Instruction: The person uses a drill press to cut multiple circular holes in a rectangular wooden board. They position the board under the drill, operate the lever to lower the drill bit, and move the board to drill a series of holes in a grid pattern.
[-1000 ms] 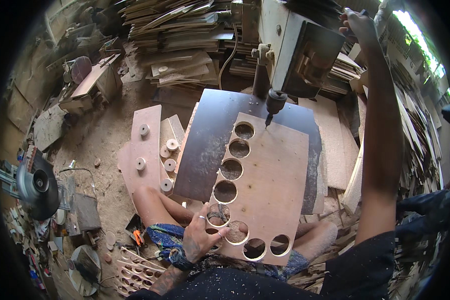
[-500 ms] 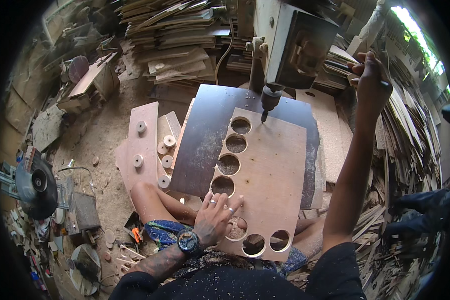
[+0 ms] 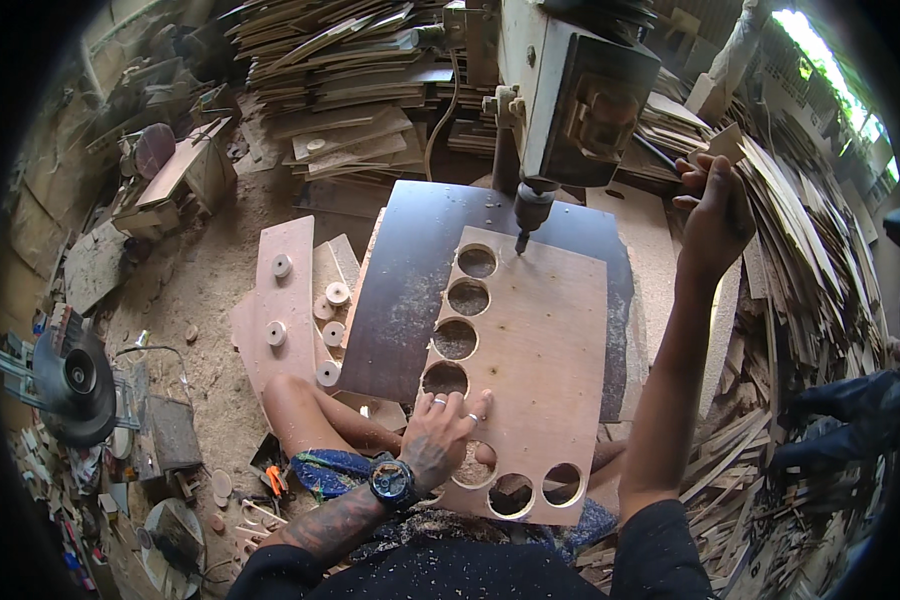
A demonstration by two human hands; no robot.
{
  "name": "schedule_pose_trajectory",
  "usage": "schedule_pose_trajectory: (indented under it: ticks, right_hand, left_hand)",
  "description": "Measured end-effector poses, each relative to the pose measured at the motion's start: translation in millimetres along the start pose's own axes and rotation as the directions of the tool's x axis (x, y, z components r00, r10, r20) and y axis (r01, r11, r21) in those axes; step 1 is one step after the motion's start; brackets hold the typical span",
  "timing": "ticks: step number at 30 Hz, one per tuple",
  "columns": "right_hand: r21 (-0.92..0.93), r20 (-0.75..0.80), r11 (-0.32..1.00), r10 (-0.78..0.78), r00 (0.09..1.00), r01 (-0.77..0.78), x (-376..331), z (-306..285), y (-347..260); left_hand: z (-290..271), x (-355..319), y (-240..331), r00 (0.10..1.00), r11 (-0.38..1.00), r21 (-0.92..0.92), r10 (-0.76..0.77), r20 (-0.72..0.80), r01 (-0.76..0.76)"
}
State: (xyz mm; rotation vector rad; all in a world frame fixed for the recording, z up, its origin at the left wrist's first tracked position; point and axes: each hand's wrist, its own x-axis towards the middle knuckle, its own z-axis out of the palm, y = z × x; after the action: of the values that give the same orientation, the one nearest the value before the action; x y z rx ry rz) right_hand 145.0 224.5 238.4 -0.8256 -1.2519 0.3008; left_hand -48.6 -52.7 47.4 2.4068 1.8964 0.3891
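A light plywood board (image 3: pixel 545 360) with several round holes lies on the dark table (image 3: pixel 410 290) of a drill press (image 3: pixel 570 100). The drill bit (image 3: pixel 520 240) hangs just above the board's far end, next to the farthest hole. My left hand (image 3: pixel 440 435) lies flat on the board's near left edge, fingers spread beside a hole. My right hand (image 3: pixel 715 205) is raised at the right of the machine head, closed around the feed handle (image 3: pixel 660 152).
Cut wooden discs (image 3: pixel 330 325) lie on a plank (image 3: pixel 282 310) on the sawdust floor at left. Stacks of plywood offcuts (image 3: pixel 350 90) fill the back and right. A circular saw (image 3: pixel 70 375) sits at far left. My bare knee (image 3: pixel 290 395) is under the table edge.
My right hand has come down from high above the machine and closed on the feed handle. My left hand has slid up and flattened on the board's near end.
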Motion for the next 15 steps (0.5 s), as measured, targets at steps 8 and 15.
schedule_pose_trajectory:
  ticks: [8, 15]
  right_hand:
    - [0.057, -0.026, 0.997, 0.051, 0.998, -0.05, -23, -2, 7]
    - [0.079, -0.027, 0.997, 0.019, 0.999, -0.017, -36, -4, 19]
  left_hand:
    - [-2, 4, 2, 0.997, 0.998, -0.061, -0.006, 0.073, 0.01]
    - [-5, 6, 2, 0.992, 0.998, -0.062, -0.011, 0.122, 0.018]
